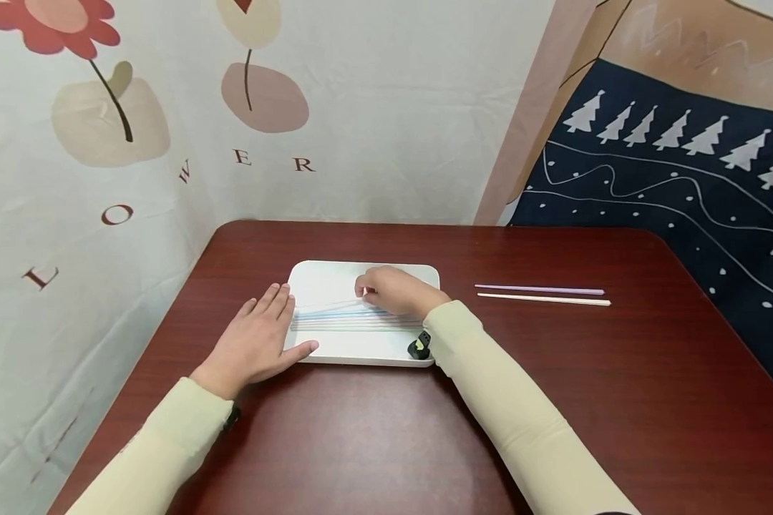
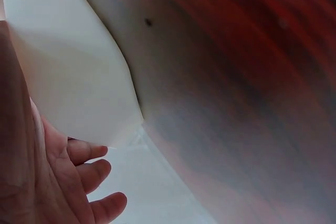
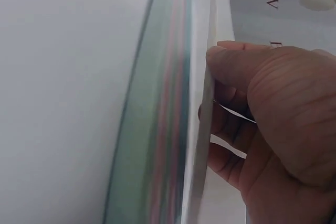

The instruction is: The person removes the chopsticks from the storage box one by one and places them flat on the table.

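A white tray lies on the table with several thin pastel chopsticks side by side in it, running left to right. My right hand is over the tray's right part and pinches a pale chopstick between thumb and fingers. In the right wrist view, green, pink and blue chopsticks lie blurred beside the held one. My left hand rests at the tray's left edge with fingers straight and thumb spread over the near corner. Its fingertips show against the white tray in the left wrist view.
To the right of the tray, a purple chopstick and a cream chopstick lie nearly parallel on the dark red table. A printed curtain hangs behind the table, and a dark blue cloth with white trees hangs at right.
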A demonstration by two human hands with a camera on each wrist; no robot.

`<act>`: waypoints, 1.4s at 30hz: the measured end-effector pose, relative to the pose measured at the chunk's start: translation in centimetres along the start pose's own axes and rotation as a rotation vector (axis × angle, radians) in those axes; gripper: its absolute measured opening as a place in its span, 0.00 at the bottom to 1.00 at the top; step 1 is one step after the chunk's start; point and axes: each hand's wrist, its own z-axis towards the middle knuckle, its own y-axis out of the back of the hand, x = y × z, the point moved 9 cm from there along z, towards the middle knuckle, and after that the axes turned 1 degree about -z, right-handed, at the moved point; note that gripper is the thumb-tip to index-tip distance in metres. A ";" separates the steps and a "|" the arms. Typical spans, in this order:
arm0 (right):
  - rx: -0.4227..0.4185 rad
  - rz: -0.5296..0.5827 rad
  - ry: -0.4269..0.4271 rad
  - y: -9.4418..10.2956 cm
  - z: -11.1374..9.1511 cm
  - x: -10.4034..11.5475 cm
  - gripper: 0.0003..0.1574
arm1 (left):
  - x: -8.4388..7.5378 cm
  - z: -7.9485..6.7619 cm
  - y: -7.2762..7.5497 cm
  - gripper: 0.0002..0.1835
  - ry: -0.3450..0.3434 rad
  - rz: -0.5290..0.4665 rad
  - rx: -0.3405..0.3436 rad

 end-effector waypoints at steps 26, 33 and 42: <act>-0.059 -0.114 -0.009 5.2 -3.3 0.0 0.08 | 0.2 -0.1 -0.4 0.55 0.012 -0.014 0.028; -0.078 -0.092 -0.102 6.6 -6.7 -2.5 0.09 | 0.1 -0.1 -0.3 0.55 0.007 -0.012 0.026; -0.148 -0.045 -0.102 8.0 -11.9 -7.4 0.07 | 0.1 -0.1 -0.4 0.55 0.007 -0.021 0.028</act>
